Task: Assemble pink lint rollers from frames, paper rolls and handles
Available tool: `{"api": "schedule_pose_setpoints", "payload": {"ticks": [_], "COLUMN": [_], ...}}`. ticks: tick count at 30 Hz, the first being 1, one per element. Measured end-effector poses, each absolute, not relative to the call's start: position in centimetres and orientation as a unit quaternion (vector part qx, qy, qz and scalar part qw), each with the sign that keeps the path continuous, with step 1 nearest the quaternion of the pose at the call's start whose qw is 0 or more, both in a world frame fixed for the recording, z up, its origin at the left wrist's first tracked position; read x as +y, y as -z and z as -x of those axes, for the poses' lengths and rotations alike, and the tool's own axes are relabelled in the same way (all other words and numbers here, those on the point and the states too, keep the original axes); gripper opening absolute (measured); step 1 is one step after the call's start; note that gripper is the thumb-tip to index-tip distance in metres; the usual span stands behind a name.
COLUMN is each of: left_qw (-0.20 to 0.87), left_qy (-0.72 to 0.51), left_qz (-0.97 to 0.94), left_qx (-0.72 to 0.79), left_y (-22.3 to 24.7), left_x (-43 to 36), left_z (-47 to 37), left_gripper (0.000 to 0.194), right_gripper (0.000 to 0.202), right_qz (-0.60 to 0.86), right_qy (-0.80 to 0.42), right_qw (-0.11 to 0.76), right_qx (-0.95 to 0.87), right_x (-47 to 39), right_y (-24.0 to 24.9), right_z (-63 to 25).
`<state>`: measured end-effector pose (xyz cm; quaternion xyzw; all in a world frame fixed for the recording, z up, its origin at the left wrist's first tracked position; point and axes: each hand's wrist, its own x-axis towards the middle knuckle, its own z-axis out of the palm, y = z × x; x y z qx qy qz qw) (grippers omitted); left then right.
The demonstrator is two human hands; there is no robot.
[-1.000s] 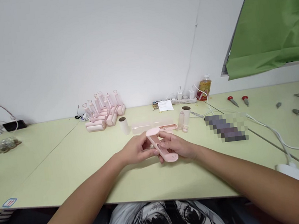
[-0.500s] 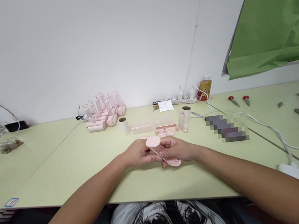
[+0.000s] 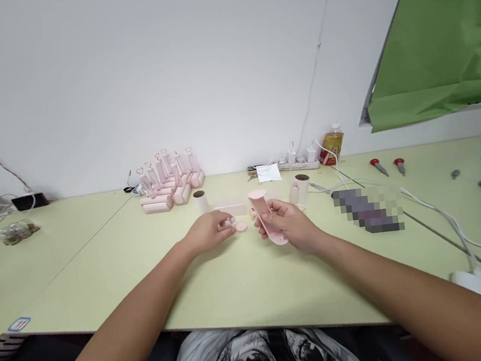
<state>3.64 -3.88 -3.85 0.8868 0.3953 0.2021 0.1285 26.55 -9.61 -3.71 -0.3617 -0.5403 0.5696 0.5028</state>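
A long pink shell with rounded ends [image 3: 265,215] is gripped in my right hand [image 3: 291,224], tilted above the table. My left hand [image 3: 208,230] is low over the table, fingers curved around small pale pieces; whether it grips one is hidden. Just right of its fingertips lies a round pink cap [image 3: 240,226]. Behind the hands stands a clear pink cover [image 3: 233,210]. A white cardboard tube [image 3: 200,202] is behind my left hand, and another tube [image 3: 302,186] stands behind my right hand beside a slim clear pink tube [image 3: 294,193].
Several pink rollers and heart-topped tubes [image 3: 171,182] sit at the back left. A power strip [image 3: 299,165], paper [image 3: 268,172] and a bottle [image 3: 331,144] line the wall. Two red-handled tools [image 3: 378,167] and white cables [image 3: 444,215] are on the right.
My left hand has let go of the pink shell and moved left and forward to the small pieces. My right hand has lifted the shell slightly forward.
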Motion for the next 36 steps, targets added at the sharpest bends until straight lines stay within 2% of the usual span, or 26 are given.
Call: {"api": "schedule_pose_setpoints", "payload": {"ticks": [7, 14, 18, 21, 23, 24, 28, 32, 36], "left_qw": [0.049, 0.041, 0.043, 0.042, 0.038, 0.036, 0.030, 0.039, 0.051], "left_qy": [-0.098, -0.037, -0.028, -0.027, -0.029, -0.029, -0.041, -0.040, -0.030], "left_qz": [-0.884, -0.884, -0.879, -0.869, -0.862, -0.859, -0.856, -0.863, -0.865], "left_qx": [0.455, 0.464, 0.475, 0.492, 0.505, 0.510, 0.514, 0.503, 0.498], "left_y": [5.1, 5.1, 4.7, 4.4, 4.3, 4.3, 4.3, 4.3, 4.4], "left_x": [-5.1, -5.3, -6.0, -6.9, -7.6, -7.9, -8.8, -9.0, -9.0], "left_z": [-6.3, -6.2, -6.0, -6.1, -6.3, -6.5, -7.0, -7.2, -7.2], "left_gripper": [0.049, 0.049, 0.049, 0.048, 0.048, 0.049, 0.053, 0.050, 0.050], "right_gripper": [0.029, 0.023, 0.029, 0.025, 0.025, 0.022, 0.014, 0.027, 0.031], "right_qz": [0.512, 0.546, 0.547, 0.551, 0.548, 0.543, 0.520, 0.501, 0.499], "right_qy": [-0.394, -0.259, -0.152, -0.062, 0.015, 0.027, 0.044, 0.048, 0.055], "right_qw": [0.472, 0.415, 0.316, 0.190, 0.064, 0.040, -0.017, -0.059, -0.075], "right_qx": [-0.599, -0.680, -0.760, -0.810, -0.834, -0.838, -0.853, -0.862, -0.862], "right_x": [-8.5, -7.4, -5.6, -4.0, -3.0, -2.6, -1.5, -1.1, -0.8], "right_y": [3.4, 2.1, 0.9, -0.2, -0.7, -0.9, -0.1, 1.3, 1.8], "right_z": [-27.7, -27.0, -25.8, -24.0, -22.5, -21.8, -19.2, -18.1, -18.3]}}
